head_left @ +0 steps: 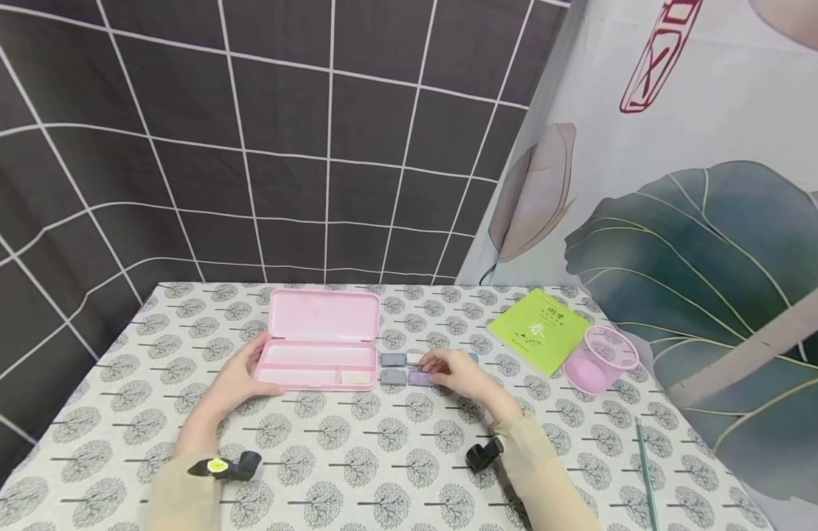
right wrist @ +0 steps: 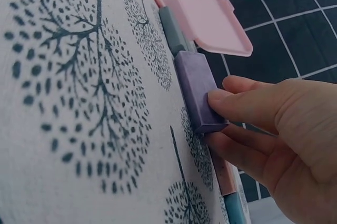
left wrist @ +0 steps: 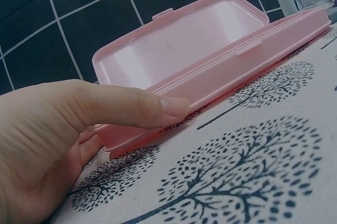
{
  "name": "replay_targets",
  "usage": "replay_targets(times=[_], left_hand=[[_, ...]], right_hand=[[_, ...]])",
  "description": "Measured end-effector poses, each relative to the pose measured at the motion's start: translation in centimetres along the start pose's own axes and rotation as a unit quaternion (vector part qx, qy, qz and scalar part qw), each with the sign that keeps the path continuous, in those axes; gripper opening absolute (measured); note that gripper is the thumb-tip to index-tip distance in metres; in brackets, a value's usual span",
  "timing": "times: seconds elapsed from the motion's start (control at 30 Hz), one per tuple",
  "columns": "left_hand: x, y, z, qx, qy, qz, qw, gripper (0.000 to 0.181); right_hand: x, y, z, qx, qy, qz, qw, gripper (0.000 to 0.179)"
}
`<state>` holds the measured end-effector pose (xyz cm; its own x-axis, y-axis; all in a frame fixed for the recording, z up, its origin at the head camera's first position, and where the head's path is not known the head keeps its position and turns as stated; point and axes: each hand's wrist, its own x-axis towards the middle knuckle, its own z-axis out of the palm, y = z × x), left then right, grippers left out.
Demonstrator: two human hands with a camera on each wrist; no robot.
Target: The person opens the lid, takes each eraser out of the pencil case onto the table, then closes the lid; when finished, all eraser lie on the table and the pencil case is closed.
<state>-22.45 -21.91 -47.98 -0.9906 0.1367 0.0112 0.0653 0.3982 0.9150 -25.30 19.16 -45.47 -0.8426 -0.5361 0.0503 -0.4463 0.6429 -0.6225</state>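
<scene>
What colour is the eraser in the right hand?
Purple eraser, clearest in the right wrist view.

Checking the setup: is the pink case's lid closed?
No, the pink case lies with its lid swung back, its inner compartments showing.

On the table [head_left: 355, 472] lie one open pink pencil case [head_left: 319, 339], four small erasers that can be made out (two grey [head_left: 393, 360] [head_left: 393, 377], one purple [head_left: 420, 378], one whitish [head_left: 415, 359]), one green booklet [head_left: 540, 328], one pink cup [head_left: 600, 360] near the right edge, and one pencil [head_left: 646, 472].
</scene>
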Motion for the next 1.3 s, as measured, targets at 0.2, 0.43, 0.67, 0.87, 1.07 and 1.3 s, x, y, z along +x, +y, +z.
replay_targets(times=[0.2,0.43,0.67,0.87,1.07,1.3], left_hand=[[-0.09,0.01,0.06,0.0,0.0,-0.003,1.0,0.12],[-0.02,-0.12,0.04,0.001,-0.001,0.002,1.0,0.119],[0.01,-0.12,-0.03,0.006,0.0,0.005,1.0,0.119],[0.11,-0.12,-0.04,0.009,0.002,0.006,0.9999,0.119],[0.06,0.04,-0.01,0.012,0.002,0.0,0.9999,0.12],[-0.02,0.13,-0.03,0.006,-0.002,-0.002,1.0,0.121]], right_hand=[[-0.12,0.33,0.15,-0.006,0.004,-0.006,1.0,0.025],[-0.18,0.44,0.22,-0.006,-0.004,-0.009,0.9999,0.037],[-0.19,0.42,0.18,-0.015,-0.001,-0.013,0.9998,0.035],[-0.16,0.36,0.17,-0.02,0.001,-0.013,0.9997,0.034],[-0.09,0.33,0.11,-0.014,-0.002,-0.008,0.9999,0.035],[-0.12,0.44,0.27,-0.01,0.011,-0.035,0.9993,0.034]])
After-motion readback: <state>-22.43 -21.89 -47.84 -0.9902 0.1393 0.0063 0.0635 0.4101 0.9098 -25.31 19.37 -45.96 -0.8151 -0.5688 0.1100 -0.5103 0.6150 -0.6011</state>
